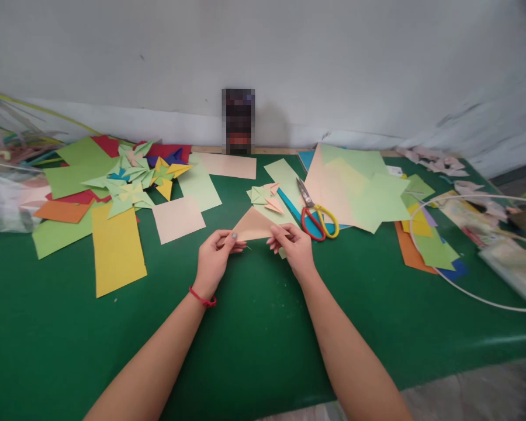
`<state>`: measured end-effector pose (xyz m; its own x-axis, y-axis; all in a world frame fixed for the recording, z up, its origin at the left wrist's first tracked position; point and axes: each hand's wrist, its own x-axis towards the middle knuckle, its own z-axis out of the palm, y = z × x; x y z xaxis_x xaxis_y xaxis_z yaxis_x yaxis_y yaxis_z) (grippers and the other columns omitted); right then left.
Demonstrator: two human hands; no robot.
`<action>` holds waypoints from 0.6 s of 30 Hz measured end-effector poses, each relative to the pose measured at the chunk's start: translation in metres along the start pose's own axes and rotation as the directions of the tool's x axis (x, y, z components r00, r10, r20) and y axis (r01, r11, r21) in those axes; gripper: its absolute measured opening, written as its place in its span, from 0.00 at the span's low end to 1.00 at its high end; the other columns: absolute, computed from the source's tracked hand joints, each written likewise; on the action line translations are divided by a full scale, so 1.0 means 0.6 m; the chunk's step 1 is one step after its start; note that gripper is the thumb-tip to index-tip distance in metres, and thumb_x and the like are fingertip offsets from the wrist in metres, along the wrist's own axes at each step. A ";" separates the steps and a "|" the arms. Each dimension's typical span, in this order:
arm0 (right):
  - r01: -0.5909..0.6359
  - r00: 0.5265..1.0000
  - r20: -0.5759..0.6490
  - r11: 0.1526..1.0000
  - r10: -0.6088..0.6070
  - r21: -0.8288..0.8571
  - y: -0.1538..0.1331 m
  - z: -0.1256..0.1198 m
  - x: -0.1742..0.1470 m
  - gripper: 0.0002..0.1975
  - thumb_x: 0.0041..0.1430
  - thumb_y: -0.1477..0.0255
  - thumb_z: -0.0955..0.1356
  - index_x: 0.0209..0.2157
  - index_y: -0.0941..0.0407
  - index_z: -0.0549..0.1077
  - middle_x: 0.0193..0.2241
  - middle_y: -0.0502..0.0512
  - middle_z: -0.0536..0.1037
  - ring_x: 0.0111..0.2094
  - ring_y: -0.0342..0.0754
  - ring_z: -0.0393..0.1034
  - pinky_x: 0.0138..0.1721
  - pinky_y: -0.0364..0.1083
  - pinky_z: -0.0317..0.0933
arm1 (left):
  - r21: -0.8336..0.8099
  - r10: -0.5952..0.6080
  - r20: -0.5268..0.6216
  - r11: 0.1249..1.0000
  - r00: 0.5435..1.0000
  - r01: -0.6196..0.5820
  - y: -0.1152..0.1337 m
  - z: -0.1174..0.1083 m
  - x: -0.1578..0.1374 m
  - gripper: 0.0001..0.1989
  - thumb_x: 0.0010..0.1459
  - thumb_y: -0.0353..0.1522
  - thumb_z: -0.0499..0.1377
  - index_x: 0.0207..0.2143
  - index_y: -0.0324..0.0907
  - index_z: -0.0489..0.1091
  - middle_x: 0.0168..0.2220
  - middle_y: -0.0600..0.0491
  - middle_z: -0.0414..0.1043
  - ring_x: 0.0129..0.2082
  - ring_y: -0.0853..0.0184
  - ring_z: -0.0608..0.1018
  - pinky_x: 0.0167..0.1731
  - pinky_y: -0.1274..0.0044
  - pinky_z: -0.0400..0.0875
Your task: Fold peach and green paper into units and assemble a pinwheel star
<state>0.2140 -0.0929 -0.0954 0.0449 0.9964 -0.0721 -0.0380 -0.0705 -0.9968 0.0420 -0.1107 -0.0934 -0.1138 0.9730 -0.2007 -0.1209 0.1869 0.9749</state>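
A peach paper folded into a triangle [253, 224] is held between my two hands, its peak pointing away from me. My left hand [215, 256], with a red string bracelet at the wrist, pinches the left corner. At the right corner my right hand [293, 247] grips the same paper between thumb and fingers. Just beyond the triangle lie small folded green and peach paper pieces [265, 195]. To the right of them rest scissors [312, 211] with one red and one yellow handle, blades pointing away.
Folded paper stars [131, 175] and coloured sheets lie at the left, with a yellow sheet [117, 248] nearer. Large pale sheets [355, 187] are at the right, beside a white hoop [460, 290]. A blurred dark upright object [239, 120] stands against the wall. The table [254, 351] is green.
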 end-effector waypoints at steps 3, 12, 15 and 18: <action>-0.022 0.999 -0.025 0.999 0.023 0.045 0.001 0.000 0.000 0.13 0.50 0.61 0.68 0.26 0.58 0.69 0.22 0.53 0.77 0.20 0.42 0.70 0.18 0.39 0.60 | 0.006 -0.012 -0.001 1.000 1.000 0.012 0.000 0.000 0.001 0.14 0.52 0.40 0.58 0.34 0.38 0.67 0.28 0.49 0.76 0.31 0.63 0.79 0.36 0.71 0.75; -0.019 0.998 -0.063 0.999 0.021 0.033 0.005 -0.002 0.002 0.13 0.49 0.61 0.68 0.26 0.58 0.69 0.24 0.54 0.77 0.21 0.43 0.71 0.17 0.39 0.61 | -0.014 -0.002 -0.015 1.000 1.000 0.002 -0.007 -0.002 0.002 0.14 0.51 0.39 0.59 0.36 0.38 0.68 0.30 0.50 0.77 0.34 0.63 0.79 0.37 0.72 0.75; -0.039 0.998 -0.050 0.992 0.045 0.123 0.009 0.000 0.003 0.12 0.48 0.62 0.69 0.27 0.58 0.69 0.21 0.51 0.76 0.21 0.42 0.71 0.16 0.38 0.60 | -0.028 -0.012 0.002 1.000 1.000 0.012 -0.007 -0.003 0.002 0.14 0.50 0.37 0.60 0.36 0.38 0.67 0.30 0.50 0.77 0.33 0.64 0.79 0.38 0.72 0.75; -0.069 0.996 -0.042 0.984 0.077 0.165 0.011 0.005 0.001 0.12 0.48 0.64 0.70 0.26 0.58 0.68 0.19 0.50 0.74 0.21 0.43 0.71 0.17 0.38 0.61 | -0.034 -0.011 0.032 0.999 0.999 0.012 -0.006 -0.004 0.001 0.14 0.50 0.37 0.61 0.36 0.37 0.67 0.29 0.50 0.77 0.31 0.64 0.79 0.37 0.72 0.75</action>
<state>0.2110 -0.0927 -0.1018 0.0836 0.9851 -0.1502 -0.2055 -0.1305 -0.9699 0.0403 -0.1111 -0.0974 -0.0811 0.9747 -0.2081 -0.1558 0.1939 0.9686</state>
